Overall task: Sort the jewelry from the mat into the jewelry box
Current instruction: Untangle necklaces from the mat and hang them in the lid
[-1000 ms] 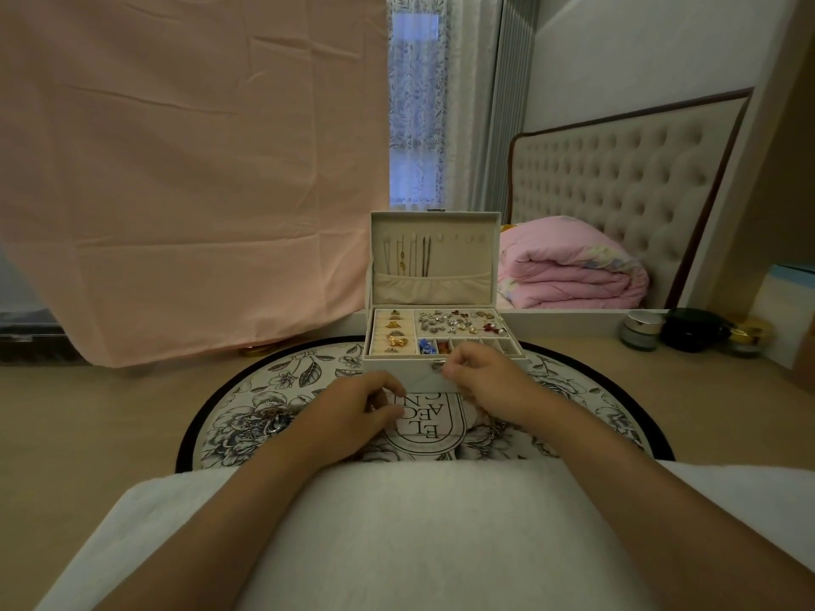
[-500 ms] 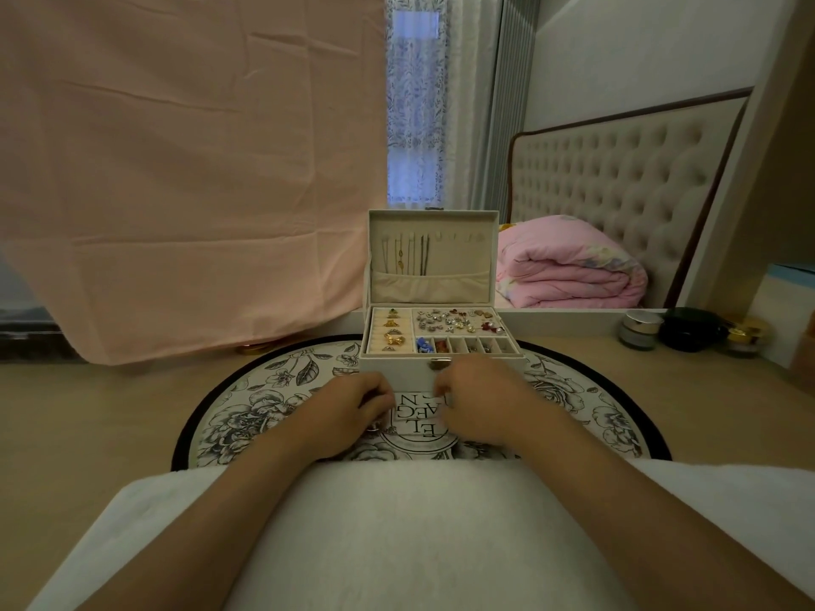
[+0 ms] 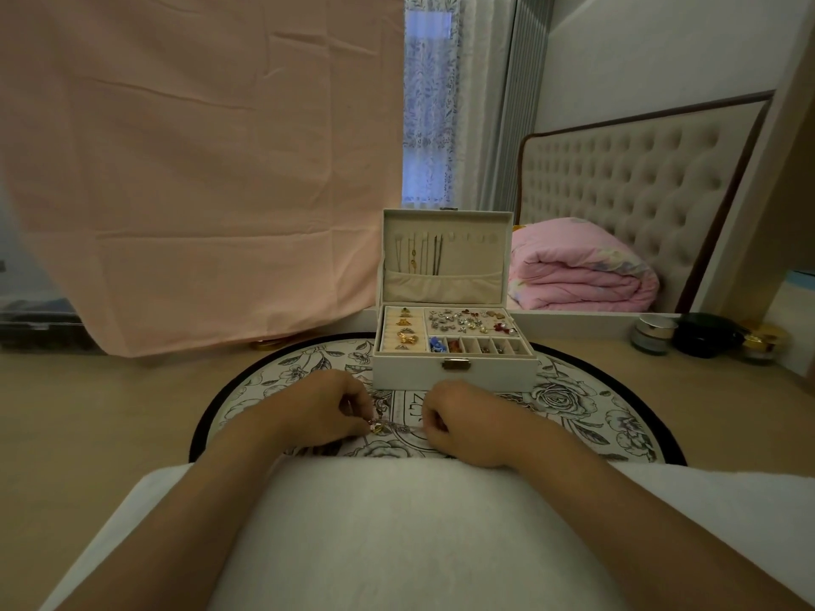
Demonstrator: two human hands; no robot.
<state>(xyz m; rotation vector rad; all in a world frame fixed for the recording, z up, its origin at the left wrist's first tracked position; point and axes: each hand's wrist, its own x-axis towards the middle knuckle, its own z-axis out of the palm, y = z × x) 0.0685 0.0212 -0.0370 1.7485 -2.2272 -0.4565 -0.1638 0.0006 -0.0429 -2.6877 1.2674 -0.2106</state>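
Note:
A white jewelry box (image 3: 410, 372) stands open on a round floral mat (image 3: 586, 412), its lid upright with necklaces hanging inside. Its tray holds gold rings at the left, small earrings at the right and a row of narrow slots in front. Just in front of the box, my left hand (image 3: 319, 410) and my right hand (image 3: 463, 423) hold a thin silver chain (image 3: 394, 426) stretched between them over the mat. My left fingertips pinch the end with a small gold piece. My right fingers are curled round the other end.
Small cosmetic jars (image 3: 652, 335) and a dark round case (image 3: 705, 335) sit on the tabletop at the right. A pink cloth (image 3: 198, 169) hangs behind at the left. A mirror behind the box shows a folded pink quilt (image 3: 577, 271). A white garment (image 3: 397, 535) fills the foreground.
My right hand came back from the box's front edge toward me. Both hands now hold the chain taut between them, low over the mat.

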